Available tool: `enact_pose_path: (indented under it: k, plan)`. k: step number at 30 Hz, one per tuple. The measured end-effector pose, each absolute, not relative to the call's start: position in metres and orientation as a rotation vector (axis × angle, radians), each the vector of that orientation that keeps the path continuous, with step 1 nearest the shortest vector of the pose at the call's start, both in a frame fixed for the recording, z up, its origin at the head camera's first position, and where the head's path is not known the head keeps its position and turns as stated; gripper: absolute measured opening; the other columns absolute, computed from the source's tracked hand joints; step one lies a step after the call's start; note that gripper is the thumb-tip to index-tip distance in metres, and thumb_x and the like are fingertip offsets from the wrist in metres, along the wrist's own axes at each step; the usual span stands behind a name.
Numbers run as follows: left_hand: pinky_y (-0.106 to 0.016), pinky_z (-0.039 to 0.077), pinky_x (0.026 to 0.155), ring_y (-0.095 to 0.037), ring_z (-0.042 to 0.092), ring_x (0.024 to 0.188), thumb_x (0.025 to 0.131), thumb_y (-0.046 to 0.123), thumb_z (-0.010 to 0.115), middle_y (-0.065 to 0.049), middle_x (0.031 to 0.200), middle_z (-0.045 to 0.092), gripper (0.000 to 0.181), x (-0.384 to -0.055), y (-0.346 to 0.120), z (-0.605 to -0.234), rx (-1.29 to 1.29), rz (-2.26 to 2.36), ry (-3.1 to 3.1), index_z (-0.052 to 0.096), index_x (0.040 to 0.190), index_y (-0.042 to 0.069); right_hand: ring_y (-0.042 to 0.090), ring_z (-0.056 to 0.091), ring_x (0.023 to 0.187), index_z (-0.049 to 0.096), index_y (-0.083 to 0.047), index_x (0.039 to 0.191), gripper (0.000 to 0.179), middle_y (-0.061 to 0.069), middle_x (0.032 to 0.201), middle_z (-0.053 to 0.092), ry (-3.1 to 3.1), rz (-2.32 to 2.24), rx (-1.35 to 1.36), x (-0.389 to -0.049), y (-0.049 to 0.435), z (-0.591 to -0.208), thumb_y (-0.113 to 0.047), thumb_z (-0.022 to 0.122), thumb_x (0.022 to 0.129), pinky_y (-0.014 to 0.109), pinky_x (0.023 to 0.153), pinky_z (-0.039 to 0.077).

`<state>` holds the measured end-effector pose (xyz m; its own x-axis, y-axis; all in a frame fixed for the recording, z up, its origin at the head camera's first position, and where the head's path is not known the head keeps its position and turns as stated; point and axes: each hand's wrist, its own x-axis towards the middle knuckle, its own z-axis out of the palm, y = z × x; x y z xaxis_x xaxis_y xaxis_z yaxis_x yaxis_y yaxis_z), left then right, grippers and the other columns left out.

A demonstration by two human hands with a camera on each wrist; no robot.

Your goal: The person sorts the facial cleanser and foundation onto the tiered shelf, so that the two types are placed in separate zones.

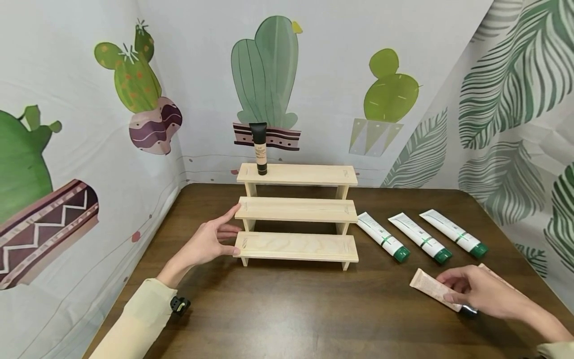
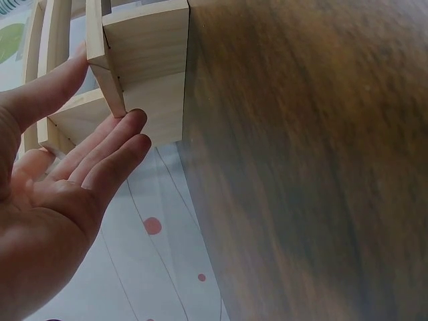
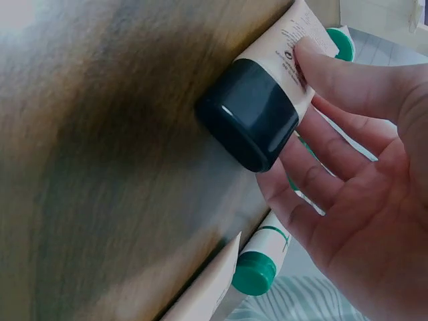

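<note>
Here the right hand pinches a tapered, glossy-capped tube.

There is room to slide a hand along the surface in front of the wooden shelf. Three white tubes get in the way on its right side, and the left hand blocks its left end. The top step has space (just right of its black-ended tube).

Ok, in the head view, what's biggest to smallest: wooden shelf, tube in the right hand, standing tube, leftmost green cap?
1. Wooden shelf
2. Tube in the right hand (nearer, partly covered)
3. Standing tube
4. Leftmost green cap
</note>
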<state>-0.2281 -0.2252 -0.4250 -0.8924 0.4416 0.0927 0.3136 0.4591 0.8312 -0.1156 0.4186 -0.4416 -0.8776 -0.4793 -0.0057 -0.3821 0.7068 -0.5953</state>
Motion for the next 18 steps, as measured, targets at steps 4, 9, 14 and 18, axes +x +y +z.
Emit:
enact_pose_path:
  k: [4, 9, 14, 18]
  plan:
    - [-0.050, 0.057, 0.101, -0.041, 0.069, 0.118, 0.079, -0.003, 0.091, -0.027, 0.127, 0.069, 0.114, -0.227, -0.226, -0.424, 0.677, 1.418, 2.559, 0.026, 0.170, 0.022, 0.000, 0.064, 0.073, 0.074, 0.002, 0.109, 0.024, -0.014, 0.082, 0.070, 2.755, -0.919, -0.689, -0.118, 0.414, -0.438, -0.006, 0.084, 0.089, 0.022, 0.056, 0.053]
    - [-0.050, 0.057, 0.101, -0.041, 0.068, 0.118, 0.079, -0.002, 0.091, -0.027, 0.127, 0.068, 0.114, -0.227, -0.225, -0.424, 0.675, 1.425, 2.553, 0.026, 0.170, 0.023, 0.000, 0.063, 0.070, 0.074, 0.007, 0.107, 0.025, -0.014, 0.080, 0.070, 2.790, -0.989, -0.757, -0.123, 0.408, -0.436, 0.000, 0.084, 0.086, 0.022, 0.054, 0.053]
    - [-0.050, 0.057, 0.101, -0.041, 0.068, 0.118, 0.079, -0.002, 0.091, -0.028, 0.127, 0.068, 0.114, -0.226, -0.226, -0.423, 0.667, 1.427, 2.550, 0.025, 0.170, 0.022, -0.001, 0.065, 0.076, 0.075, 0.009, 0.112, 0.031, -0.012, 0.087, 0.074, 2.885, -0.982, -0.701, -0.126, 0.396, -0.426, -0.001, 0.086, 0.085, 0.019, 0.059, 0.056]
    - [-0.050, 0.057, 0.101, -0.041, 0.068, 0.118, 0.080, -0.003, 0.091, -0.027, 0.127, 0.068, 0.114, -0.225, -0.226, -0.422, 0.673, 1.422, 2.554, 0.025, 0.170, 0.022, 0.001, 0.069, 0.081, 0.077, 0.008, 0.113, 0.032, -0.006, 0.092, 0.078, 2.916, -1.064, -0.675, -0.129, 0.387, -0.418, -0.002, 0.087, 0.084, 0.018, 0.062, 0.058]
